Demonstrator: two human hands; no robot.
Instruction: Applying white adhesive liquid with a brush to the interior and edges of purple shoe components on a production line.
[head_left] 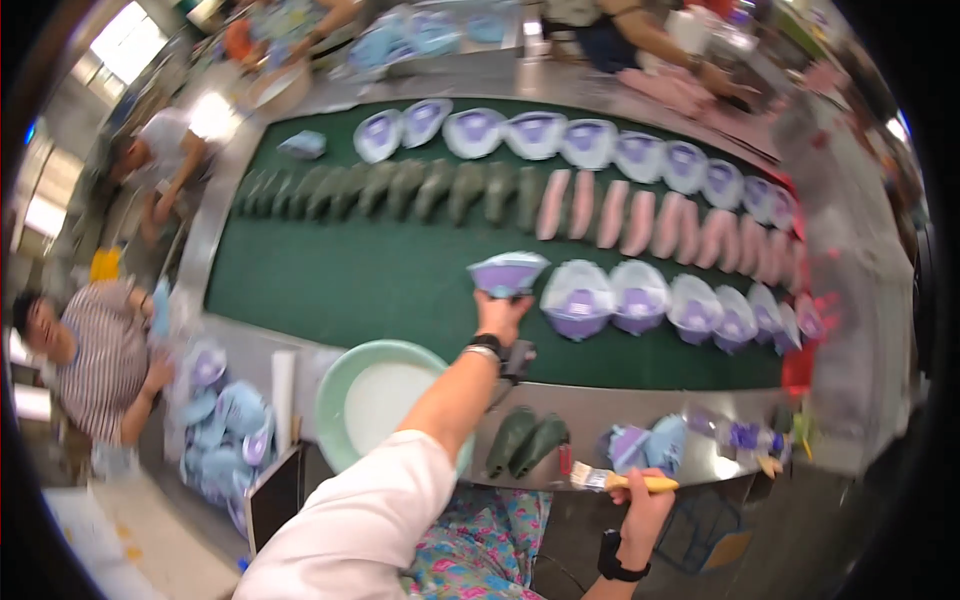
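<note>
On the steel bench edge at about eight o'clock sits a pale green round basin with white liquid (pixel 345 395), just beside the person's white-sleeved left forearm. That arm reaches up toward twelve o'clock, and the left hand (pixel 500 315) pinches the near edge of a lilac and white cupped shoe-upper piece (pixel 508 273), holding it over the dark green conveyor belt (pixel 330 280). The piece lies broadside, its long axis running nine to three, at the left end of a near row of similar lilac pieces (pixel 640 300). Two dark green moulded sole pieces (pixel 527 443) lie on the bench below. At five o'clock the right hand (pixel 645 505) is closed around a yellow-handled flat brush (pixel 622 481), bristles pointing toward nine o'clock, well apart from the held piece; the left hand is far nearer it.
</note>
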